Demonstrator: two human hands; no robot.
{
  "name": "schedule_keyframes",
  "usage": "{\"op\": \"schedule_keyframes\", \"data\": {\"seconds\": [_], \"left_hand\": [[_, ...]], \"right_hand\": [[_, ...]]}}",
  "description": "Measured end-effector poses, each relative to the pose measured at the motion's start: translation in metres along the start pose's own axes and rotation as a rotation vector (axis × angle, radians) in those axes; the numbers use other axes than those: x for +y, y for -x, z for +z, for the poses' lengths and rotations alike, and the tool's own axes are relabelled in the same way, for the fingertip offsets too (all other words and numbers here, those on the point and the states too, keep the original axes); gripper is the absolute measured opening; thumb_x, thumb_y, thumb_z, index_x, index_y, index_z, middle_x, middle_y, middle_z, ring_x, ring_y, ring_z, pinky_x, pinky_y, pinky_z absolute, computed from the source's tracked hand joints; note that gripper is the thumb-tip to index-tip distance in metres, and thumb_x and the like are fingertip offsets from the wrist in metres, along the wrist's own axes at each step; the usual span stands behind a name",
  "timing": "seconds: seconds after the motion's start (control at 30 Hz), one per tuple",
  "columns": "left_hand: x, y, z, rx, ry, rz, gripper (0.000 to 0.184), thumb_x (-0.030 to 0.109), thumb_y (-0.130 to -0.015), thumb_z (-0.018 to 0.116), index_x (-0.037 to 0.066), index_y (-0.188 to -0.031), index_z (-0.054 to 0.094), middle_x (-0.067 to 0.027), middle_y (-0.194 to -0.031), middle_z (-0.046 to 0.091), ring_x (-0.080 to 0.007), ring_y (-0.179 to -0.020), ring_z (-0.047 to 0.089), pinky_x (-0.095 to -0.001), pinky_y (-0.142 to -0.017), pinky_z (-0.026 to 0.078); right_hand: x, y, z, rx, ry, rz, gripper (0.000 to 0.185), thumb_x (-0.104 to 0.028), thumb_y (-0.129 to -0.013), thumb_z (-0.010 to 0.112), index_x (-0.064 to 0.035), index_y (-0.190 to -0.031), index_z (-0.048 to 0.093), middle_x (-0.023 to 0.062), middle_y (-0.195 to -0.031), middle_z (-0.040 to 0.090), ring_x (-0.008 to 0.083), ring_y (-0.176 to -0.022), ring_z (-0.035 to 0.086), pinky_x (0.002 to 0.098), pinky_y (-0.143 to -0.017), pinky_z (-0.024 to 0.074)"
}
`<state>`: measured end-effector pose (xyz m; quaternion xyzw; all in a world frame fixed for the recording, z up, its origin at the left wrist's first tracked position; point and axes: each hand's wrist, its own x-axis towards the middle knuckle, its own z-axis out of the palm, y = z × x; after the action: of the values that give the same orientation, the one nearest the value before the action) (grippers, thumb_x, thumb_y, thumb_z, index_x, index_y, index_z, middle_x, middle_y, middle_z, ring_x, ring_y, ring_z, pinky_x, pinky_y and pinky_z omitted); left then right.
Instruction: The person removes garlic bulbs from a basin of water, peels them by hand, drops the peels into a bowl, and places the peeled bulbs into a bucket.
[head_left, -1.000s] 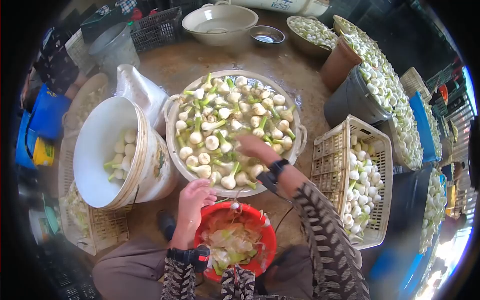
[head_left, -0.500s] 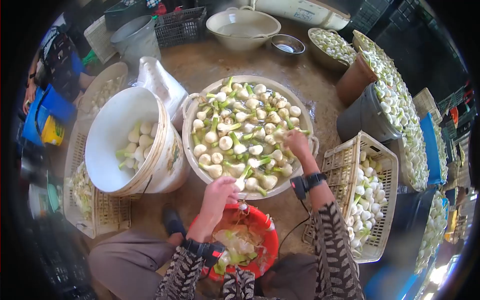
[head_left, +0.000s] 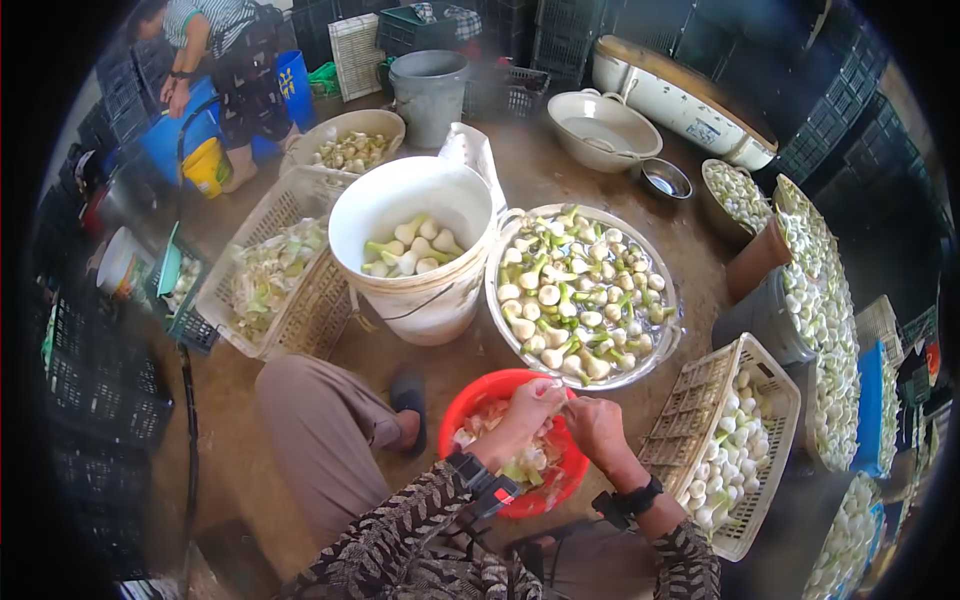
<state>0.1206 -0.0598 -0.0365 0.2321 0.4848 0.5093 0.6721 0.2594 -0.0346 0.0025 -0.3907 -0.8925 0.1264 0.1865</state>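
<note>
My left hand (head_left: 532,408) and my right hand (head_left: 598,428) are close together over the red basin (head_left: 462,408), which holds peelings (head_left: 530,460). The left fingers are closed around a small pale thing, mostly hidden, that looks like a garlic bulb. The right fingers are curled beside it; what they pinch is too small to tell. Beyond my hands stands the wide basin (head_left: 672,345) of water with many green-stemmed garlic bulbs (head_left: 565,305). Left of it, the white bucket (head_left: 430,315) has several bulbs (head_left: 415,245) at its bottom.
A crate (head_left: 742,345) of white bulbs stands at the right, with full tubs behind it. On the left is a crate (head_left: 300,330) with peelings. Another person (head_left: 215,50) bends by a blue bucket at the upper left. A cable lies along the left floor.
The view has swung left. My right hand has left the wide basin and come beside my left hand above the red basin. The left fingers are now closed.
</note>
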Motion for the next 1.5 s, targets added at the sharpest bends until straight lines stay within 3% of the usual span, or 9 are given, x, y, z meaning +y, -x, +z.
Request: {"op": "schedule_keyframes", "data": {"seconds": [0.33,0.57,0.73,0.9,0.97,1.03,1.23,1.43,1.5], "left_hand": [[0.012,0.059,-0.012,-0.278,0.099,0.100,0.034,0.029,-0.090,0.051,0.003,-0.112,0.052,-0.0008,-0.085,0.057,-0.0060,-0.057,0.052,-0.0186,-0.046,0.042],[0.002,0.071,-0.004,-0.231,-0.293,0.190,0.027,0.032,-0.091,0.049,0.007,-0.101,0.054,0.0029,-0.076,0.051,-0.0054,-0.058,0.048,-0.0179,-0.049,0.038],[0.004,0.076,-0.006,-0.216,-0.078,0.054,0.023,0.019,-0.085,0.048,0.006,-0.105,0.053,-0.0010,-0.084,0.057,-0.0076,-0.065,0.053,-0.0188,-0.054,0.041],[0.003,0.074,-0.008,-0.370,0.155,0.124,0.031,0.013,-0.082,0.045,0.005,-0.111,0.049,-0.0035,-0.102,0.057,-0.0129,-0.088,0.055,-0.0285,-0.069,0.047],[-0.010,0.068,-0.006,-0.292,0.053,0.281,0.026,0.016,-0.083,0.049,0.004,-0.106,0.053,-0.0040,-0.099,0.059,-0.0167,-0.089,0.057,-0.0307,-0.074,0.047],[-0.023,0.044,-0.029,-0.218,-0.905,0.404,0.026,0.018,-0.083,0.056,0.002,-0.103,0.057,-0.0044,-0.095,0.061,-0.0181,-0.088,0.059,-0.0315,-0.075,0.047],[-0.014,0.057,-0.016,-0.388,0.226,0.135,0.038,0.023,-0.084,0.055,-0.002,-0.113,0.053,-0.0058,-0.099,0.061,-0.0115,-0.081,0.058,-0.0259,-0.067,0.048],[0.000,0.071,-0.030,-0.517,-0.479,0.407,0.032,0.023,-0.092,0.048,-0.001,-0.112,0.053,-0.0045,-0.101,0.057,-0.0115,-0.092,0.054,-0.0276,-0.074,0.046],[-0.011,0.067,-0.035,-0.472,-0.242,0.291,0.031,0.022,-0.084,0.056,0.001,-0.107,0.055,-0.0087,-0.098,0.058,-0.0188,-0.092,0.055,-0.0316,-0.075,0.047]], "right_hand": [[-0.020,0.033,-0.020,0.017,-0.728,0.367,0.011,-0.012,-0.075,0.061,-0.0015,-0.073,0.063,0.0150,-0.072,0.063,0.0296,-0.062,0.060,0.0345,-0.058,0.0477],[-0.043,0.053,-0.015,0.036,-0.080,0.065,0.010,-0.010,-0.077,0.058,-0.0030,-0.070,0.061,0.0129,-0.069,0.061,0.0309,-0.063,0.060,0.0396,-0.058,0.0474],[-0.037,0.057,-0.004,0.169,-0.269,0.190,0.013,-0.011,-0.075,0.056,-0.0011,-0.066,0.059,0.0154,-0.066,0.061,0.0315,-0.061,0.060,0.0392,-0.055,0.0470],[-0.015,0.058,0.003,-0.007,-0.941,0.473,0.016,-0.011,-0.078,0.053,0.0013,-0.081,0.064,0.0030,-0.064,0.059,0.0102,-0.061,0.055,0.0277,-0.057,0.0450],[-0.015,0.058,0.002,0.072,-0.873,0.223,0.017,-0.013,-0.080,0.053,0.0008,-0.081,0.063,0.0017,-0.071,0.061,0.0113,-0.065,0.056,0.0268,-0.060,0.0451],[-0.019,0.058,-0.002,-0.017,-0.749,0.290,0.017,-0.016,-0.080,0.058,-0.0009,-0.084,0.064,0.0017,-0.073,0.061,0.0102,-0.068,0.056,0.0262,-0.062,0.0456],[-0.020,0.051,0.012,0.171,-1.755,0.477,0.013,-0.008,-0.085,0.056,0.0024,-0.093,0.059,0.0097,-0.090,0.064,0.0152,-0.077,0.062,0.0261,-0.071,0.0501],[-0.034,0.045,0.001,0.155,-1.237,0.353,0.013,-0.010,-0.086,0.055,0.0009,-0.090,0.062,0.0058,-0.088,0.063,0.0111,-0.080,0.057,0.0254,-0.074,0.0460],[-0.036,0.045,-0.004,0.151,-1.326,0.407,0.020,-0.016,-0.087,0.054,0.0009,-0.095,0.062,0.0049,-0.090,0.063,0.0113,-0.082,0.057,0.0250,-0.075,0.0449]]}}
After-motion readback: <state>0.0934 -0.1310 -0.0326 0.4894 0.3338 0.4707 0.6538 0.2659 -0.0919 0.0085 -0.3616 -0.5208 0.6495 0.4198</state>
